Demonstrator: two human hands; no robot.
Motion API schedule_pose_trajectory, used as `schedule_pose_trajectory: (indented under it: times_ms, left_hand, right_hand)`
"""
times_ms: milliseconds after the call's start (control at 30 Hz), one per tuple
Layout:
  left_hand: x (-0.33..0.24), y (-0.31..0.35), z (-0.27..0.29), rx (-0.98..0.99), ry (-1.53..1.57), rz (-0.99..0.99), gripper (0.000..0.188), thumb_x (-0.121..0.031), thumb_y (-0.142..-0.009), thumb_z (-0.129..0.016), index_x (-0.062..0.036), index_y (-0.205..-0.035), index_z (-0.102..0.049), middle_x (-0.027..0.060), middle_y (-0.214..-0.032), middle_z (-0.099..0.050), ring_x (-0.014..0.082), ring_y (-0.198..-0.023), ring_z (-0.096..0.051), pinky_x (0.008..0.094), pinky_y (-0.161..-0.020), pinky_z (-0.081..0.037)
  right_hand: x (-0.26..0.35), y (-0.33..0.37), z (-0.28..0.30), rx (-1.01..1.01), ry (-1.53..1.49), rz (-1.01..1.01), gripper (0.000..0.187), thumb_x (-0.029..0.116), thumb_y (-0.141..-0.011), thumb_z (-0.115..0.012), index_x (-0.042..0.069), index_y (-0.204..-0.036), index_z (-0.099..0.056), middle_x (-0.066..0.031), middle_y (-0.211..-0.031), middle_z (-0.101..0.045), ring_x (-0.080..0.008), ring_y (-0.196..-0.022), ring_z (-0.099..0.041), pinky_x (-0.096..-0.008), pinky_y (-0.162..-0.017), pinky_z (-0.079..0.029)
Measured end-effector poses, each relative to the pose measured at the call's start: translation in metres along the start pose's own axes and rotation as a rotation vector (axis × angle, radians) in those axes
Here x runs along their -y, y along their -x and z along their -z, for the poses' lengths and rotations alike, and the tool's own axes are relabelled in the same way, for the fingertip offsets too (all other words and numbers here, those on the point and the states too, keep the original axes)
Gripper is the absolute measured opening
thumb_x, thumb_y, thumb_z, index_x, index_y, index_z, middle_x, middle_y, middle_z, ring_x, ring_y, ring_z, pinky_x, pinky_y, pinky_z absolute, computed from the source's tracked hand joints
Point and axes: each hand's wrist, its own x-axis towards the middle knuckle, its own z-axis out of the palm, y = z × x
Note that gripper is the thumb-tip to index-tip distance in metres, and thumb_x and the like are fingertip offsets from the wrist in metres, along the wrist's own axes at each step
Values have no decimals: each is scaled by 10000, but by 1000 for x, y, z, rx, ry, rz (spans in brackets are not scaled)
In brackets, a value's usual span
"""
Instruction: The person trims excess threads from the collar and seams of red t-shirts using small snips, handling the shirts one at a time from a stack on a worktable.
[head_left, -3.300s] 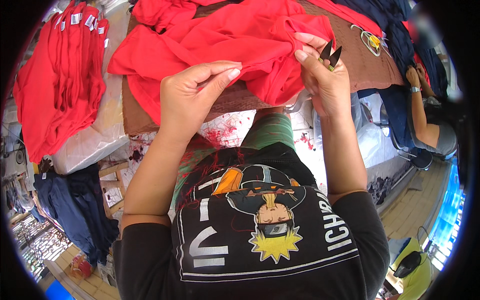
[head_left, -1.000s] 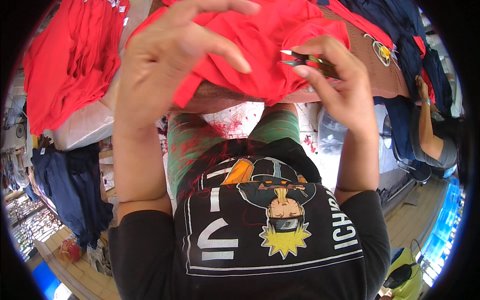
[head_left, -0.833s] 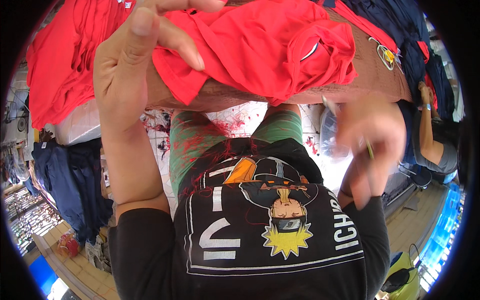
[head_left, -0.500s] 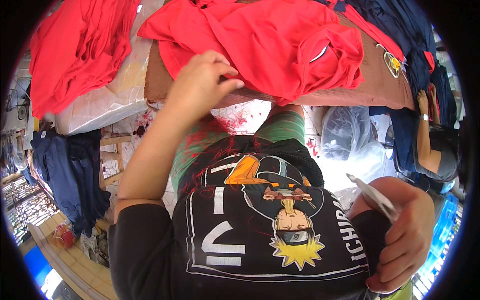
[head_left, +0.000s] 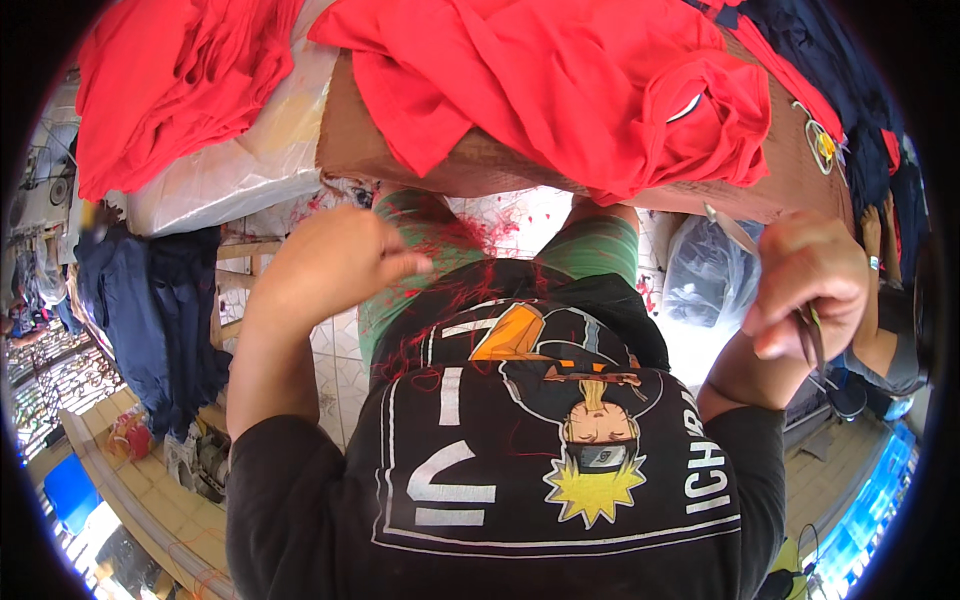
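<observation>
Brown surface (head_left: pixel 345 130) with a crumpled red garment (head_left: pixel 550 90), probably soft, light, easiest pinched at its near edge. Right hand (head_left: pixel 815 275)'s gripping snips (head_left: pixel 737 233); left hand (head_left: pixel 335 258)'s curled, can't tell if holding anything.

T-shirt (head_left: pixel 530 440) — black, short-sleeved; front bears inverted cartoon figure (head_left: pixel 595 430) with spiky yellow hair (head_left: pixel 597 492), plus white characters (head_left: pixel 450 517). Legwear (head_left: pixel 605 250) — green, banded; red threads (head_left: pixel 470 285) cling at the lap.
</observation>
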Motion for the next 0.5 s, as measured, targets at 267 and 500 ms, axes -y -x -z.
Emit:
schedule_pose_trajectory:
  times_ms: [267,500]
  left_hand:
    - [23,-101,-51,-1186,94,-415,207,-167,-747,-745,-105,-931,-675,55,-1012,-642,257,-969,-591,373,-834,-460]
    - [5,-100,-31,-1270,138,-522,225,-245,-739,-741,-173,-932,-652,-21,-1071,-601,241,-1012,-551,410,-871,-412]
  right_hand:
    - [-71,-27,-76,-156,522,-446,257,-2,-728,-705,69,-974,-675,-56,-956,-654,-235,-768,-646,-321,-682,-501]
    - [-156,-7,-50,-533,495,-618,228,89,-809,-704,59,-1033,-677,-63,-933,-654,-192,-810,-617,-301,-756,-486]
